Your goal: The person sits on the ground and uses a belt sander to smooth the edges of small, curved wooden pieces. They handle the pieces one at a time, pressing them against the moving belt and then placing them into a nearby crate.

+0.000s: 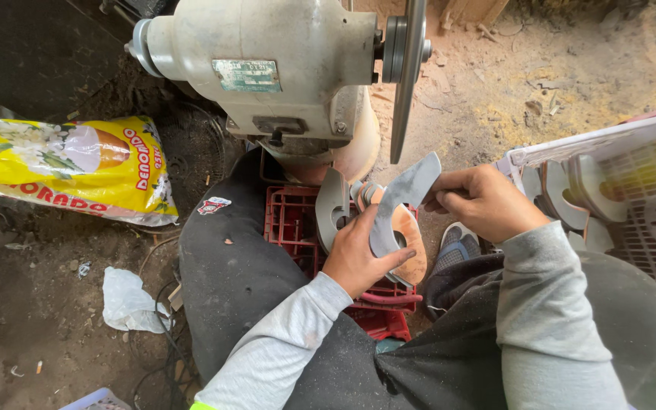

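Note:
I hold a flat grey metal blade piece (400, 201) with a curved cut-out in both hands, just below the thin grinding disc (406, 83) of a pale bench grinder (267, 68). My left hand (358, 254) grips its lower, rounded end. My right hand (480, 201) pinches its upper pointed end. The blade's tip sits close under the disc, apart from it. Beneath the blade lie more similar curved pieces (335, 209) on a red plastic crate (290, 220).
A white plastic basket (647, 220) at my right holds several more curved metal pieces. A yellow printed sack (62, 167) lies at left on the dirt floor, a crumpled white bag (127, 300) below it. My knees in dark trousers flank the crate.

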